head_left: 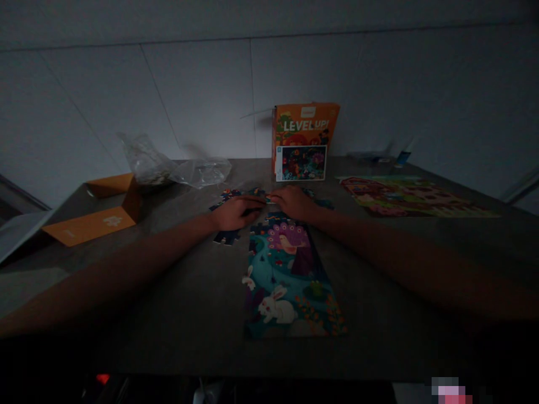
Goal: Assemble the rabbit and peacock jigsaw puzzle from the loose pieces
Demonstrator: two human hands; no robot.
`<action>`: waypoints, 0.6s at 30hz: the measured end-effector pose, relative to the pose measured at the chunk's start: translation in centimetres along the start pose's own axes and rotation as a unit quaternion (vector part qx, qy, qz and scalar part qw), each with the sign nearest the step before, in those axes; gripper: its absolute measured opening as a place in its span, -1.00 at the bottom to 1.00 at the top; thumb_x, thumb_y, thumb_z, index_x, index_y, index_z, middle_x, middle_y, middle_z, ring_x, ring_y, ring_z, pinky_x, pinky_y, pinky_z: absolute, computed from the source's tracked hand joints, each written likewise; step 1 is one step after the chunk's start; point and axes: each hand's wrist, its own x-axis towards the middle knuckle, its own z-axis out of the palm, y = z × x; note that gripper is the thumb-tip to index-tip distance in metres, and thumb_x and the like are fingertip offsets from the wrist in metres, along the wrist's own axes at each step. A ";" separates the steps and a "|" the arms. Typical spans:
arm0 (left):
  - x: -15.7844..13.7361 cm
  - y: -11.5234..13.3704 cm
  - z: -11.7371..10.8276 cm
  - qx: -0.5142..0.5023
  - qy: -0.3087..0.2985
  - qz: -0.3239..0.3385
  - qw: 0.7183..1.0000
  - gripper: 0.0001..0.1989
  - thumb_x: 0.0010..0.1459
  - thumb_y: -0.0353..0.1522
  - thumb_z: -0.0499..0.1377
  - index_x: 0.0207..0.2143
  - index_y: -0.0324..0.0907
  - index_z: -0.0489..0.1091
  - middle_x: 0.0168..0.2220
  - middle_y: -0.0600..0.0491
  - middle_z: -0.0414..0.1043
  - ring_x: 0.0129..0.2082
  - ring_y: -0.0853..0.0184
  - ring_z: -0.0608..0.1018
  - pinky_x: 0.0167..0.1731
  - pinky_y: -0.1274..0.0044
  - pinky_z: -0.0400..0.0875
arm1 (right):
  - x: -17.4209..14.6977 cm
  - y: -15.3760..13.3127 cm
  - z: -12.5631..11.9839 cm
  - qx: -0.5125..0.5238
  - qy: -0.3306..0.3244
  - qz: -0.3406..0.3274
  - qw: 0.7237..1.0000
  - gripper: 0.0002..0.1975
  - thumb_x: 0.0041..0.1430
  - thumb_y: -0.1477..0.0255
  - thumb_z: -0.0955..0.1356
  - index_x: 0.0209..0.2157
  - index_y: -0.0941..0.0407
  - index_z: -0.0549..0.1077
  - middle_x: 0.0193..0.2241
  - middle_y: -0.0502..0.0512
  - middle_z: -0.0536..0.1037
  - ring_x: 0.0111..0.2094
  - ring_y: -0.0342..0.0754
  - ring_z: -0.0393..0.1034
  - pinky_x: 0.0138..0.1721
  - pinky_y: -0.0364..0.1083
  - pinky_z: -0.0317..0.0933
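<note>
My left hand [238, 212] and my right hand [292, 202] meet just beyond the far end of a partly assembled jigsaw puzzle [284, 297], which shows a peacock, white rabbits and a frog. A small puzzle piece [270, 200] shows between the fingertips of both hands, which are closed on it; the fingers hide most of it. Loose dark puzzle pieces [227, 238] lie under and around my left hand. More pieces [323, 203] lie behind my right hand, partly covered by it.
An orange "LEVEL UP!" box [305, 124] stands by the wall, a picture card [304, 164] leaning on it. An open orange box [95, 221] and clear plastic bags [204, 171] are at left. Another puzzle [412, 197] and a small bottle [404, 157] are at right.
</note>
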 end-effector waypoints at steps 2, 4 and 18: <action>0.0 0.0 0.0 -0.002 0.004 0.007 1.000 -0.62 0.33 -0.38 0.05 0.09 -0.29 0.50 0.14 -0.21 0.50 0.11 0.12 0.57 0.16 0.25 0.47 | 0.0 -0.1 -0.3 -0.004 0.037 0.052 0.998 -0.63 0.47 0.38 0.18 -0.07 0.18 0.58 -0.14 0.27 0.66 -0.11 0.07 0.53 -0.11 -0.08 0.20; -0.1 0.1 0.0 0.001 0.012 0.015 1.000 -0.62 0.33 -0.39 0.05 0.10 -0.28 0.49 0.15 -0.23 0.48 0.14 0.10 0.55 0.16 0.20 0.47 | 0.1 0.0 -0.4 0.005 0.099 0.104 0.990 -0.63 0.48 0.38 0.16 -0.10 0.19 0.57 -0.19 0.27 0.65 -0.17 0.07 0.53 -0.17 -0.09 0.19; -0.5 0.3 -0.5 0.030 0.050 0.008 0.998 -0.60 0.27 -0.41 0.08 0.11 -0.13 0.51 0.08 -0.04 0.56 0.23 0.14 0.47 0.25 0.27 0.38 | 0.1 0.8 0.4 0.157 0.137 -0.079 0.975 -0.57 0.25 0.59 0.22 0.07 0.20 0.55 0.01 0.21 0.63 0.04 0.04 0.50 0.12 0.00 0.28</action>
